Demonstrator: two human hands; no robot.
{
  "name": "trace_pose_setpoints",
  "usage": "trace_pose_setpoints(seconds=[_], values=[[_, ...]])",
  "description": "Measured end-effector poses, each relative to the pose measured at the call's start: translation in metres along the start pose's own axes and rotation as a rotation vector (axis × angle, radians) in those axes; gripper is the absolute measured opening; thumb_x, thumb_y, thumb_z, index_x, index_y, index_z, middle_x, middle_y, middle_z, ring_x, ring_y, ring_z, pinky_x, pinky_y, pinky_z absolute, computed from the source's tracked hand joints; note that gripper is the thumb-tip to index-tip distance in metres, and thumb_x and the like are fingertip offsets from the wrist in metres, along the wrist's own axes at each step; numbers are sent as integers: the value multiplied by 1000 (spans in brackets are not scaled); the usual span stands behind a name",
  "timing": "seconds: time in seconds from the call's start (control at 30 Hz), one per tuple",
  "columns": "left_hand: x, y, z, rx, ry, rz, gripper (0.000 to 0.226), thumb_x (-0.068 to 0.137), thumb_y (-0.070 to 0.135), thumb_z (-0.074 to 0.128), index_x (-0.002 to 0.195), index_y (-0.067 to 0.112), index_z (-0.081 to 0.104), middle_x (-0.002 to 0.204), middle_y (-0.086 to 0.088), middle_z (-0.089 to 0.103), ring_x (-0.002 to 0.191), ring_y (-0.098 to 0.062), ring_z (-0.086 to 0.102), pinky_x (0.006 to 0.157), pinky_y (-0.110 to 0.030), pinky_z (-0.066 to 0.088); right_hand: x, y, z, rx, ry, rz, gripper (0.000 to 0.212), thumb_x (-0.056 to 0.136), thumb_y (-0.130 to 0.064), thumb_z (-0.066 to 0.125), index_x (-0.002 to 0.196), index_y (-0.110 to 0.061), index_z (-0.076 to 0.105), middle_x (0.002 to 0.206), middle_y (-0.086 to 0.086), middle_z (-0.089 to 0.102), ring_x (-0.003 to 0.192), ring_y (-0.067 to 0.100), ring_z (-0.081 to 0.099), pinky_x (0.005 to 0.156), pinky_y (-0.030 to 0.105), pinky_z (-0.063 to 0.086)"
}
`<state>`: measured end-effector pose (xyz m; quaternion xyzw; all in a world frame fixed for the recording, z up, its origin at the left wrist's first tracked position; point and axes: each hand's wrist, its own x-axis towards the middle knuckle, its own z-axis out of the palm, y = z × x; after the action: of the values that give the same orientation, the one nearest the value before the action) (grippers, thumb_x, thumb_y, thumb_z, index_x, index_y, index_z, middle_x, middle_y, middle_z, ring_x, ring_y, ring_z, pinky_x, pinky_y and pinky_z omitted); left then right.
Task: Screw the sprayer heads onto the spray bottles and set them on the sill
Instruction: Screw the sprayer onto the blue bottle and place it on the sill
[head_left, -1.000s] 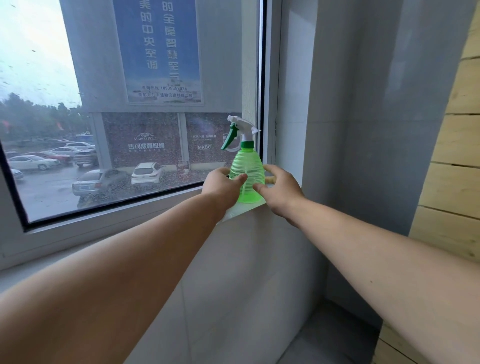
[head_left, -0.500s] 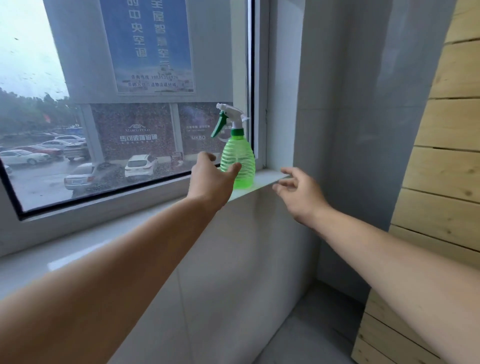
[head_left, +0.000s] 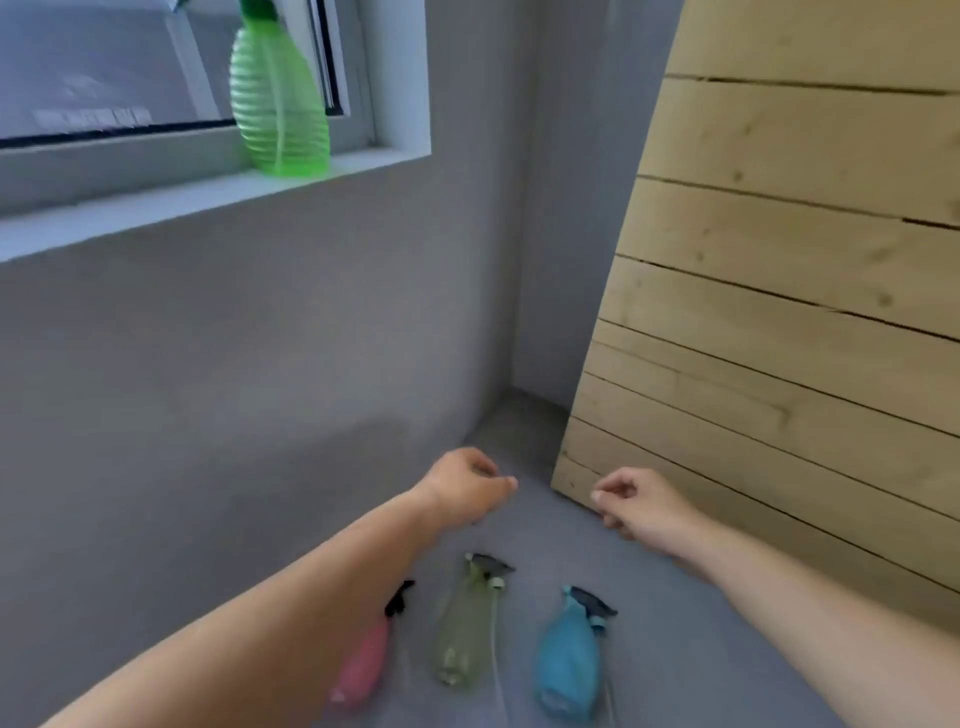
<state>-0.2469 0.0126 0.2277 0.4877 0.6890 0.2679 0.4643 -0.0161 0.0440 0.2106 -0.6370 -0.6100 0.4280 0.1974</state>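
Observation:
A green spray bottle (head_left: 278, 98) stands upright on the white window sill (head_left: 156, 202) near its right end; its sprayer head is cut off by the top edge. On the grey floor below lie three bottles with dark sprayer heads: a pink bottle (head_left: 363, 665) partly hidden by my left forearm, a pale yellow-green bottle (head_left: 462, 629) and a blue bottle (head_left: 566, 660). My left hand (head_left: 467, 488) and my right hand (head_left: 639, 504) hover above the floor beyond these bottles, fingers loosely curled, holding nothing.
A grey wall (head_left: 260, 364) runs under the sill to a corner. A wooden plank panel (head_left: 779, 312) leans on the right, close to my right hand. The picture is blurred by motion.
My view has dropped from the window to the floor. Both hands have left the green bottle, which stays on the sill, and have come down low over the floor bottles.

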Motion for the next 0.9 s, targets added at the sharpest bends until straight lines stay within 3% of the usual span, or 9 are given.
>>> trace_pose_setpoints(seconds=[0.1,0.17,0.23,0.3,0.43,0.5,0.67,0.8,0.9], values=[[16,-38,59,53,-90,-118,37,91,30,75,118,8,61,102,-13,62,83,-22,64,73,-36,56,3,52,10,-20,-33,91,5,93,-18,62,90,-14,63,92,13,68,73,19,63,67,31,49],[21,-58,93,91,-159,-178,60,91,37,74,139,6,55,128,-15,63,110,-27,66,90,-37,55,6,81,19,-17,-31,128,5,92,-18,63,89,-14,63,93,18,70,75,22,64,70,33,48],[25,-74,121,118,-190,-217,69,91,40,73,146,6,49,144,-14,56,128,-30,59,105,-36,49,11,107,29,-37,-38,167,7,90,-18,64,91,-11,66,96,20,72,82,27,67,73,35,50],[30,-87,142,121,-193,-249,69,90,39,74,146,7,48,145,-14,54,129,-29,57,103,-33,46,16,127,39,-52,-47,199,6,88,-19,66,89,-13,67,95,16,72,90,31,69,75,36,52],[36,-111,174,126,-209,-310,73,90,34,76,147,5,41,144,-16,54,127,-29,58,96,-31,47,31,161,58,-73,-58,253,11,87,-22,68,78,-20,61,86,7,66,84,26,65,75,36,51],[40,-121,183,143,-211,-330,76,89,35,77,148,6,39,144,-17,53,126,-31,59,95,-33,49,39,175,67,-86,-49,268,13,87,-26,69,91,-15,66,92,7,66,85,23,62,76,31,48],[49,-146,202,193,-241,-353,88,82,44,81,149,9,35,146,-16,51,129,-34,58,100,-39,52,60,207,90,-88,-19,355,44,86,-30,70,124,-9,60,120,13,63,102,26,62,83,28,47],[51,-159,213,151,-235,-376,81,81,44,82,142,10,42,142,-13,56,124,-31,61,92,-33,52,74,218,102,-100,1,391,59,86,-35,70,136,-9,52,136,16,57,120,31,59,98,33,48],[53,-170,218,101,-232,-404,76,80,45,83,137,11,46,134,-9,60,118,-29,64,97,-39,56,81,225,108,-117,15,407,61,85,-37,71,136,-8,53,138,15,56,122,31,58,101,35,48]])
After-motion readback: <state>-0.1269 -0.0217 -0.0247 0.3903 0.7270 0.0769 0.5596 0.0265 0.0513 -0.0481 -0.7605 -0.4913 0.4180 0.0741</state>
